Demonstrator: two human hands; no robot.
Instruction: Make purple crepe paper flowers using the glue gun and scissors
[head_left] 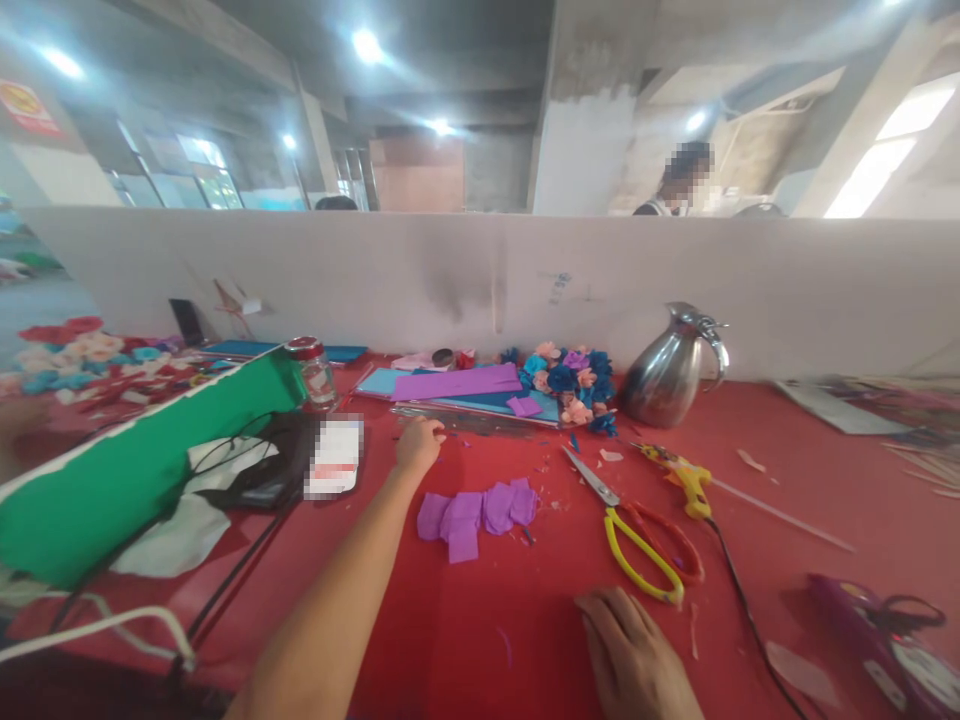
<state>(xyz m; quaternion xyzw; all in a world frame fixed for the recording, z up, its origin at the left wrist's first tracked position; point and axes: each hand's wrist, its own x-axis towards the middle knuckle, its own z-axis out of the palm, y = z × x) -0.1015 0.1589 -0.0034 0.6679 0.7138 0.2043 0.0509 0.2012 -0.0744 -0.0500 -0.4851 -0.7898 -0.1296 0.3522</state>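
Paper pieces (478, 515), purple | near left grip (417, 443) | left of right grip (634, 645), apart

A bench with a flat red top (465, 640) is spreading in front. Behind it, a long pale-grey partition (360, 270) is standing upright. Farther away, a thick grey-and-white pillar (585, 150) is rising to the grey ceiling (465, 50); white lamps (367, 45) are shining, and a bright window (870, 178) is glowing at right.

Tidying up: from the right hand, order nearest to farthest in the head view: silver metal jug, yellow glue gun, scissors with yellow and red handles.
1. Scissors, just beyond the right hand.
2. Glue gun, farther, right side.
3. Jug, farthest, at the back.
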